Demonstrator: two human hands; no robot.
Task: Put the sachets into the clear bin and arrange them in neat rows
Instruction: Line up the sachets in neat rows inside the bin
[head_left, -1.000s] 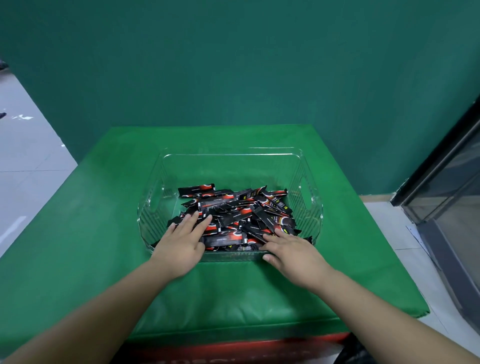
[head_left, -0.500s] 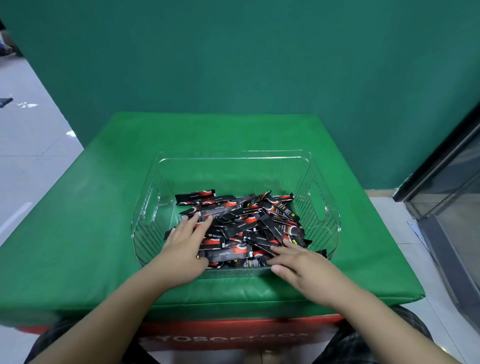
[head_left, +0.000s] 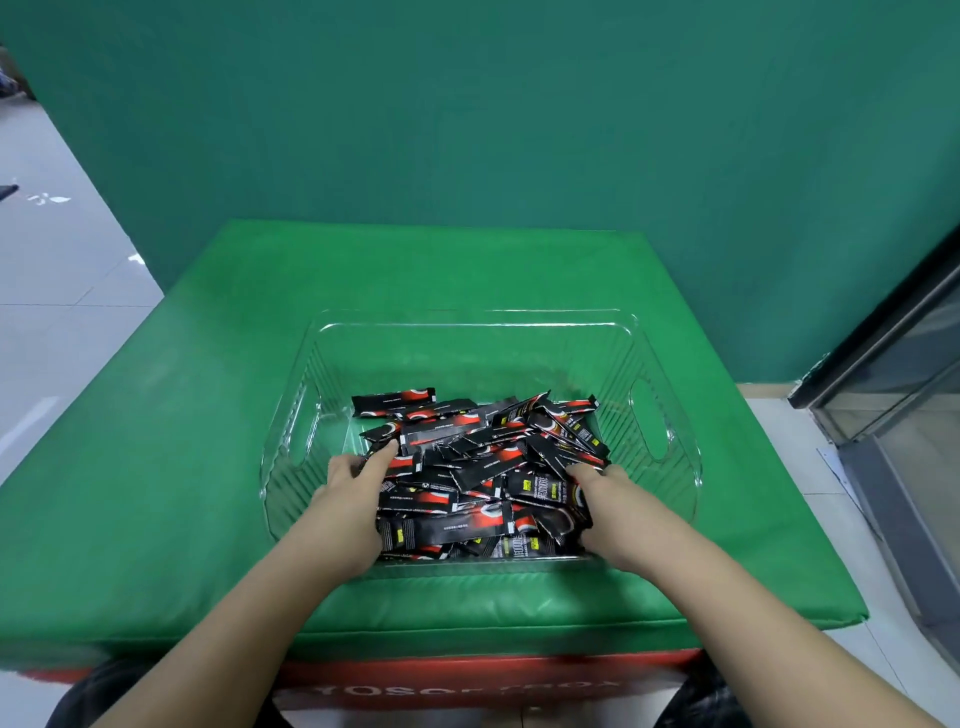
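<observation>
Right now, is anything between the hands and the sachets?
Nothing visible. The left hand and right hand are inside the clear bin, flanking and touching the jumbled pile of sachets.

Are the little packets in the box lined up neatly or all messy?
Messy. The packets lie heaped in the clear box, crossing at all angles, with no rows. The far part of the box is bare.

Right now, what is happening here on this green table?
A person is sorting black and red sachets inside a clear bin on the green table. The left hand and the right hand bracket the pile from either side at the near end. The sachets lie in a jumbled heap, not yet in rows.
</observation>
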